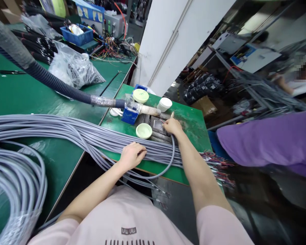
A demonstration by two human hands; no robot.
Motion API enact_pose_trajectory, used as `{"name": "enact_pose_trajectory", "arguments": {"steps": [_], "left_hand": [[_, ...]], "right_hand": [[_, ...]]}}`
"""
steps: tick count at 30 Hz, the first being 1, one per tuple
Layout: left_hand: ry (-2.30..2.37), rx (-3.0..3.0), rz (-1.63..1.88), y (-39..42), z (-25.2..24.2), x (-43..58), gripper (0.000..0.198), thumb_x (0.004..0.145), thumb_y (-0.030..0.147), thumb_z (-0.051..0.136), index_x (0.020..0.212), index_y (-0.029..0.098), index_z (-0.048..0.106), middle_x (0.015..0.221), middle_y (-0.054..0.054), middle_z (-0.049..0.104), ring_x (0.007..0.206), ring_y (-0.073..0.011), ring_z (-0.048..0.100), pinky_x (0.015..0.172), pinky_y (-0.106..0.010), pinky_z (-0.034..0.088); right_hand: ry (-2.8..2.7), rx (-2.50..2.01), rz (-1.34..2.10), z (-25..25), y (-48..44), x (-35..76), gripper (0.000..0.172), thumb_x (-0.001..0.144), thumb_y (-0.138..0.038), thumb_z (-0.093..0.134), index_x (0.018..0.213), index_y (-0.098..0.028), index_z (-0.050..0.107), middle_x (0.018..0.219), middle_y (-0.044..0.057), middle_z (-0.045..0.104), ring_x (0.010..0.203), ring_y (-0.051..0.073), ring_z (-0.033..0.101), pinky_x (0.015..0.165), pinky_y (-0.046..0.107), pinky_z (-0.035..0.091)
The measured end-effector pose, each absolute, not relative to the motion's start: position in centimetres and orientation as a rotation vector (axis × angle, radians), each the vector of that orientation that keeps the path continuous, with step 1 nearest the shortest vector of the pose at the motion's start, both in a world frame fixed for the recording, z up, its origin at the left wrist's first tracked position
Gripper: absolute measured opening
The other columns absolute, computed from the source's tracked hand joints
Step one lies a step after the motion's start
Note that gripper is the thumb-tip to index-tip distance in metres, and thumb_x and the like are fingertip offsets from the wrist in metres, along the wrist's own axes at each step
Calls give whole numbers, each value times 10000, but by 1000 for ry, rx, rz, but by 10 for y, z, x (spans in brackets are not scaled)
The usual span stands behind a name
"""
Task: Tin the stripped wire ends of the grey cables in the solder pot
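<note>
My left hand (131, 156) rests on a thick bundle of grey cables (73, 131) that lies across the green table (191, 117), fingers curled over the strands. My right hand (172, 126) is closed on the end of one grey cable (171, 157), which loops back toward the bundle. It holds the cable's thin coloured wires over a small dark metal pot (158, 125) set in the table. A thin stick pokes up beside that hand.
A corrugated hose (53, 83) ends above the pot near a blue box (130, 115). Round cream lids and a white jar (164, 104) stand around it. A bag of parts (73, 68) lies behind. Another person in purple (267, 139) is at right.
</note>
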State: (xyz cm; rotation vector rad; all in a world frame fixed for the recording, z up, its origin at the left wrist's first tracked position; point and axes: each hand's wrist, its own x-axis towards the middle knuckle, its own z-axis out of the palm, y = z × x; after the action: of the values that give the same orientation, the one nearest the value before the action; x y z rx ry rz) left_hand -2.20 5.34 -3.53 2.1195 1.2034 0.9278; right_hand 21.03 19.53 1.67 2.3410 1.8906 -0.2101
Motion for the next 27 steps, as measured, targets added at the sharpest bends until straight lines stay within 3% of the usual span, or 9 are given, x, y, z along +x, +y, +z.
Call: {"name": "enact_pose_trajectory", "arguments": {"steps": [3,6,8,11,16,19,27], "left_hand": [[1194,2123,941,52,-36,-21,158,884,266,534,839,218,678,809,-23,706,785,-173,589,732,-301,455],[1205,2089,962,52,-37,-19,129,851,248,560,828,221,684,769,-29,695,759,-178,594,706,-305,465],[1198,2034,1002,54,-38,-18,102,822,254,592,816,228,690,735,-33,682,739,-180,592,696,-307,466],[1165,1795,1169,56,-39,-15,106,796,269,612,763,222,701,662,-36,641,672,-170,568,687,-312,461],[984,1003,1426,55,-32,-6,277,675,439,734,762,176,712,665,-43,621,599,-140,516,599,-286,438],[783,754,1448,53,-23,3,375,586,434,813,804,149,703,678,-28,629,598,-115,519,568,-244,425],[583,563,1510,48,-22,27,383,549,344,860,777,112,657,608,-19,647,522,-96,560,485,-185,383]], "right_hand": [[2007,2332,-234,33,186,205,212,778,-273,543,684,-182,709,841,117,735,866,244,673,694,279,464],[2170,2311,-321,49,169,201,317,776,-288,496,477,-211,565,555,71,653,636,226,655,593,291,451],[2308,2375,-655,53,155,199,351,792,-389,468,483,-231,519,471,27,576,488,193,592,526,293,436],[2450,2393,-1242,55,126,188,329,744,-494,535,532,-242,536,505,4,547,444,172,529,482,299,409],[2568,2205,-1706,55,80,151,387,744,-536,581,514,-233,509,512,-16,493,440,140,477,494,284,391],[2555,2183,-1910,45,66,135,434,730,-586,603,539,-205,519,500,-23,476,425,124,449,472,265,365],[2576,2237,-2197,23,57,130,457,674,-596,678,575,-159,586,481,-23,469,436,103,410,455,238,343]]}}
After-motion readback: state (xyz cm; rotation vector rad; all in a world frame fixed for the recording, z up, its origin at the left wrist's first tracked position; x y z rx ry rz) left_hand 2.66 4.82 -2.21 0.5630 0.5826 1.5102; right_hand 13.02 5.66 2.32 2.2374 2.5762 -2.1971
